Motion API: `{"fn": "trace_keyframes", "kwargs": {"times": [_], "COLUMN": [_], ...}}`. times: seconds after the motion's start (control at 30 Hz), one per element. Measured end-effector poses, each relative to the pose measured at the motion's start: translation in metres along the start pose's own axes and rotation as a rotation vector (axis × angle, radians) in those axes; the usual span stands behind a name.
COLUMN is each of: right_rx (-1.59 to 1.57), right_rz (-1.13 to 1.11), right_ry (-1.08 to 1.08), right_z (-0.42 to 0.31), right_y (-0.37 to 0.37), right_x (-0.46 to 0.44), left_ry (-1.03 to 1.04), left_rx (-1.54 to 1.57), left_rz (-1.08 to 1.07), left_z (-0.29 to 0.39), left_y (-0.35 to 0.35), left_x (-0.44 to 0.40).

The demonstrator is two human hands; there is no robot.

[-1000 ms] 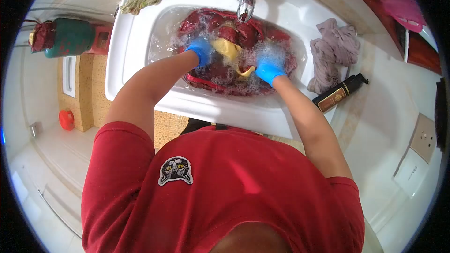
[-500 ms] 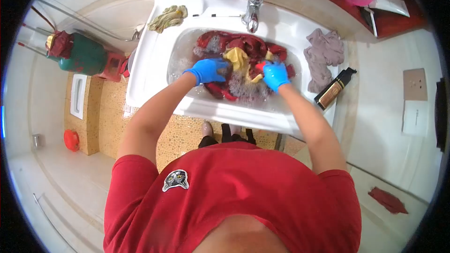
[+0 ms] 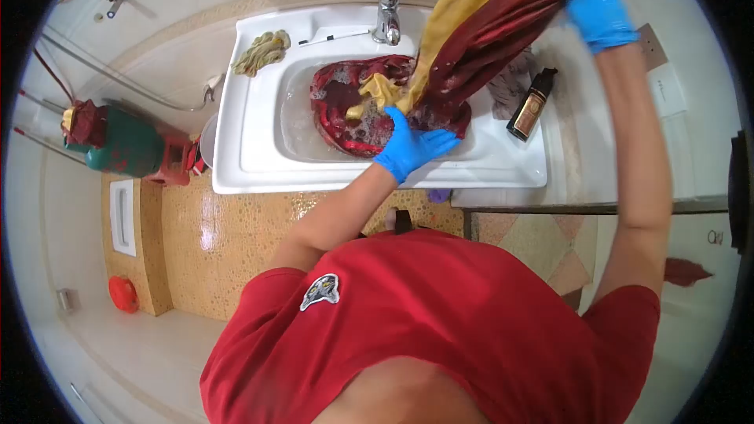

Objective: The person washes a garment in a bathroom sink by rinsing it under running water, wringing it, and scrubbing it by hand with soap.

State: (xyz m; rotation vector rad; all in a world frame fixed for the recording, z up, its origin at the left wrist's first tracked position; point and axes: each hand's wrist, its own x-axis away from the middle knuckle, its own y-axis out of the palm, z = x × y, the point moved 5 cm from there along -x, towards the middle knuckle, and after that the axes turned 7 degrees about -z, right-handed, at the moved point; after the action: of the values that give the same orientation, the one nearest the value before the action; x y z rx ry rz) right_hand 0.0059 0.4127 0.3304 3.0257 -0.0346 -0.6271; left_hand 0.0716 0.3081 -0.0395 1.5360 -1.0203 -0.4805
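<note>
A dark red and yellow cloth (image 3: 503, 27) stretches from the white sink (image 3: 255, 177) up to the upper right. My right hand (image 3: 598, 4), in a blue glove, grips its raised end. Over the front part of the basin, my left hand (image 3: 412, 147), also gloved in blue, has its fingers spread beside the lower part of the cloth. More dark red cloth (image 3: 338, 98) lies in the soapy water, with a bunched yellow part near the middle.
Behind the basin stands a chrome faucet (image 3: 386, 16). A crumpled greenish cloth (image 3: 262, 53) lies on the left rim. On the right are a greyish cloth (image 3: 510, 90) and a black bottle (image 3: 532, 106). A green gas cylinder (image 3: 126, 141) stands at the left.
My right hand has lifted one end of the red and yellow cloth out of the water, up and to the right. My left hand has moved right and toward the basin's front.
</note>
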Motion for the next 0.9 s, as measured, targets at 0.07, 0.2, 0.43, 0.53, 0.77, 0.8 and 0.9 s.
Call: {"fn": "trace_keyframes", "kwargs": {"times": [0.07,0.2,0.43,0.53,0.77,0.8,0.9], "right_rx": [0.088,0.152,0.274,0.436,0.113,0.128,0.116], "right_rz": [-0.005,0.071,0.290,0.278,0.042,-0.033,-0.314], "right_ry": [0.014,-0.100,0.005,-0.024,0.231,0.253,0.269], "right_z": [-0.048,-0.141,-0.181,-0.147,0.038,0.094,0.178], "right_y": [-0.035,-0.090,-0.177,-0.208,-0.150,-0.159,-0.098], "right_x": [-0.017,-0.012,0.060,0.098,0.120,0.126,0.128], "left_ry": [0.020,0.308,0.458,0.569,0.549,0.682,1.087], "left_rx": [0.241,-0.112,-0.382,-1.479,-1.463,-1.690,-2.283], "left_rz": [0.046,-0.349,-0.199,-0.337,-0.391,-0.309,-0.133], "left_z": [0.000,0.012,0.062,0.103,0.092,0.086,0.101], "left_y": [-0.008,0.019,0.070,0.129,0.249,0.271,0.332], "left_x": [-0.024,-0.057,-0.073,-0.032,0.061,0.074,0.116]}}
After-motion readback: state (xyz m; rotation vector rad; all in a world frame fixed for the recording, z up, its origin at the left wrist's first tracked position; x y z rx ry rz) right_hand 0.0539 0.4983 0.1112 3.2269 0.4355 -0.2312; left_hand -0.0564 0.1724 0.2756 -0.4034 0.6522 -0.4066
